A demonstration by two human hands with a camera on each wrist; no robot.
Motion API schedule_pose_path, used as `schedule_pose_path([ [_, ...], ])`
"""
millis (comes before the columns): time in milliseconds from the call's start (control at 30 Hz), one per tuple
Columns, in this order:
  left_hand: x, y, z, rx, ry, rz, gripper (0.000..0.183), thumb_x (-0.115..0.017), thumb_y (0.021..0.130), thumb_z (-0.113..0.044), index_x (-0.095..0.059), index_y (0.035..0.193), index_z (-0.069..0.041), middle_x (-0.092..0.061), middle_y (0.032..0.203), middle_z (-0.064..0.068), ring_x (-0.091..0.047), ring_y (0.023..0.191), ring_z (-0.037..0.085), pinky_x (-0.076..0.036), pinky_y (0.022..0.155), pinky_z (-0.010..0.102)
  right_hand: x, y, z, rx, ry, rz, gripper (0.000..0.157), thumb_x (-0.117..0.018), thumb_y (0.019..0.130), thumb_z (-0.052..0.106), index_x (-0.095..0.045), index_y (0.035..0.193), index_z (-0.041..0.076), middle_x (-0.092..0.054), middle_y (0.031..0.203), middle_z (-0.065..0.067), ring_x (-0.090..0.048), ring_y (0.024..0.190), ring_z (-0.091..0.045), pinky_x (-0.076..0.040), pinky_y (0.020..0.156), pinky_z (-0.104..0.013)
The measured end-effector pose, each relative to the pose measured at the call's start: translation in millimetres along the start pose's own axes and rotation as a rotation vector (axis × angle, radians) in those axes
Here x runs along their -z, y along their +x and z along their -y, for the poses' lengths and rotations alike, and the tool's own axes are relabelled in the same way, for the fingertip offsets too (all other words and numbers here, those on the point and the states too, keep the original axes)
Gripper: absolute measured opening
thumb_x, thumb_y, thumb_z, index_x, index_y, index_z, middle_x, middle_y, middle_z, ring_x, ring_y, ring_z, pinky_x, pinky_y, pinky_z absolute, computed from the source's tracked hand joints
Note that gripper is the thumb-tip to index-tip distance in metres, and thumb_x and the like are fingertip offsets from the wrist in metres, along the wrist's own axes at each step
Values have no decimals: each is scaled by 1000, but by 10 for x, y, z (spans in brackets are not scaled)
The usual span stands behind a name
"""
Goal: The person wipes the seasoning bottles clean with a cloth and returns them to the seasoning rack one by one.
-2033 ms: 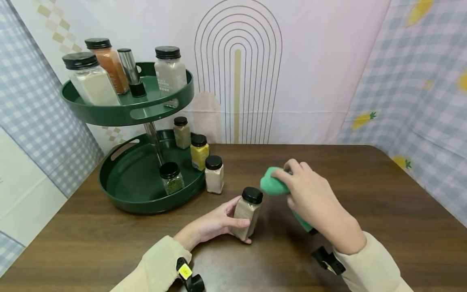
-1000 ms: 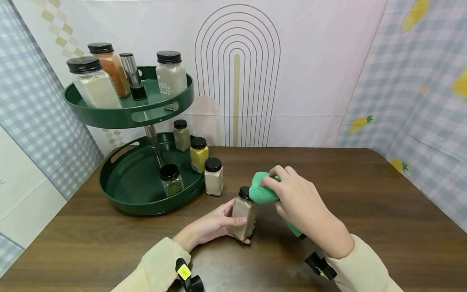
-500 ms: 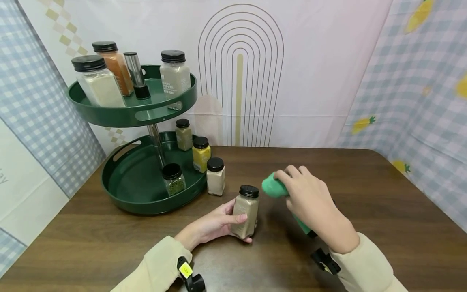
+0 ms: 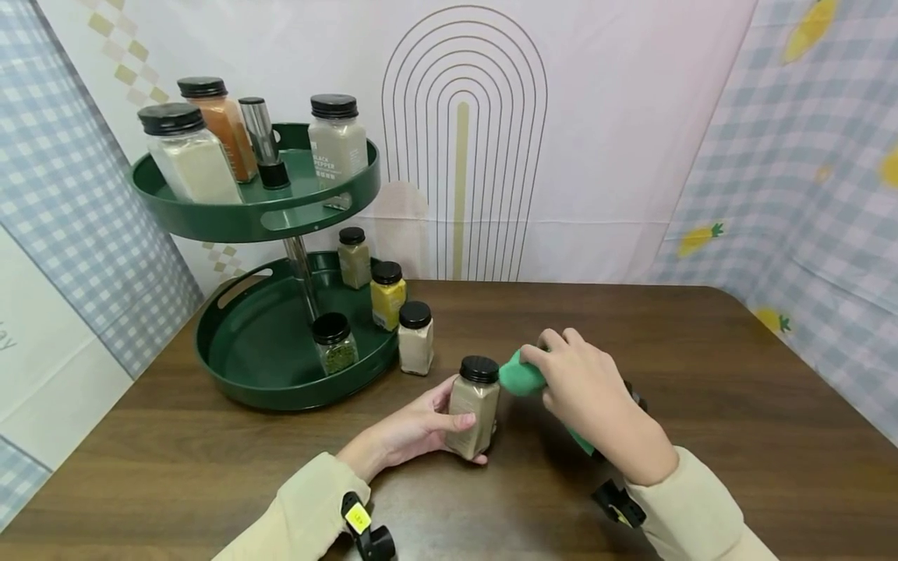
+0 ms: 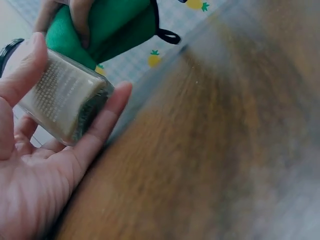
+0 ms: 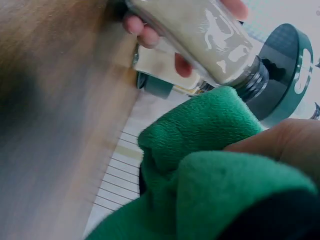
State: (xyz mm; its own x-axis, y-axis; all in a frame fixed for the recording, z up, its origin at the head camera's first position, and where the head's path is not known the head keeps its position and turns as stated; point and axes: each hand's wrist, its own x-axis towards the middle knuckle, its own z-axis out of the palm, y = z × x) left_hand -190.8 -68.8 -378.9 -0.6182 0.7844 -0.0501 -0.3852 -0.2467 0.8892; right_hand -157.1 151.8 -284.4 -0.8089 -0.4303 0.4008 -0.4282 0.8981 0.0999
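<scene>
My left hand (image 4: 410,433) grips a square glass spice jar (image 4: 471,418) with a black lid and beige powder inside. It tilts slightly, thumb across the front; the left wrist view shows printing on one side of the jar (image 5: 60,92) and fingers under its base. In my right hand (image 4: 585,386) is a bunched green cloth (image 4: 521,376), pinched between thumb and fingers. The cloth's front end is right at the jar's lid in the head view. Seen from the right wrist, the folded cloth (image 6: 200,125) lies just below the jar's shoulder and lid. Black trim and a hanging loop (image 5: 169,36) edge the cloth.
A two-tier green rack (image 4: 281,397) stands at the left. Its upper tray (image 4: 210,222) bears several large jars and a silver cylinder (image 4: 263,142); small jars stand on the lower tray. Another white-filled jar (image 4: 416,348) is on the brown table (image 4: 701,374) beside the rack.
My right hand brought the cloth over the jar's lid, drew it off to the right, and has now moved it back down and left to the lid. My left hand stays nearly still, gripping the jar.
</scene>
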Motion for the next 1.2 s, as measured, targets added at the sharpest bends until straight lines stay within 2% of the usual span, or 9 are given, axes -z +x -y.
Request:
schedule_pose_path([
  [100,17,-13,12,-29,-48,-3,73,-66,86,-24,-22,144,-20,-47,122,11,-54,109,28,-47,90,55,24,-5,-3,-49,47,-7,42,-67,66,-5,-63,103,14,-63,93,-4,-50,77,-23,-45,49,-35],
  [267,49,-23,18,-64,-127,28,71,-58,89,-34,-20,145,-14,-50,123,14,-58,108,28,-45,95,51,124,0,28,-101,231,-155,46,-63,75,-4,-60,116,15,-66,98,0,-50,80,-18,-47,56,-36],
  [333,53,-22,24,-63,-127,49,71,-54,92,-36,-17,146,-11,-48,128,20,-58,111,29,-41,99,52,159,6,51,-53,310,-227,45,-63,77,-3,-59,118,16,-65,101,2,-50,82,-15,-48,61,-35],
  [433,60,-21,35,-59,-96,70,71,-49,94,-37,-13,147,-8,-47,131,18,-57,112,26,-37,102,53,171,14,87,100,419,-282,47,-61,77,-6,-59,119,15,-63,109,3,-52,93,-14,-50,76,-35],
  [533,59,-24,36,-58,-53,52,70,-49,96,-33,-10,148,-7,-49,130,9,-58,110,20,-40,101,48,104,24,128,261,481,-237,50,-58,74,-12,-59,118,13,-61,116,1,-54,105,-16,-48,89,-36],
  [633,56,-19,20,-49,-84,12,63,-46,99,-23,-10,148,-10,-51,125,2,-58,108,18,-43,99,43,1,29,161,335,482,-153,54,-54,73,-15,-58,120,12,-60,122,0,-53,116,-18,-46,95,-37],
  [800,49,15,-8,-41,-135,-30,53,-36,100,-14,-12,148,-10,-50,125,5,-56,110,21,-42,101,44,-68,26,139,328,465,-104,65,-47,70,-19,-58,124,15,-57,129,3,-51,120,-17,-47,95,-37],
  [1033,53,5,-18,-20,-96,-24,57,-39,101,-25,-12,149,-11,-39,138,9,-48,120,25,-40,102,44,-23,36,85,299,416,-8,70,-48,66,-19,-59,124,17,-58,127,5,-53,114,-16,-48,91,-37],
  [1200,41,-11,-15,-17,-93,-30,56,-38,101,-29,-15,148,-10,-39,139,10,-50,118,25,-39,103,48,34,20,76,337,430,73,67,-48,63,-19,-63,118,17,-60,121,5,-55,110,-16,-48,90,-37],
])
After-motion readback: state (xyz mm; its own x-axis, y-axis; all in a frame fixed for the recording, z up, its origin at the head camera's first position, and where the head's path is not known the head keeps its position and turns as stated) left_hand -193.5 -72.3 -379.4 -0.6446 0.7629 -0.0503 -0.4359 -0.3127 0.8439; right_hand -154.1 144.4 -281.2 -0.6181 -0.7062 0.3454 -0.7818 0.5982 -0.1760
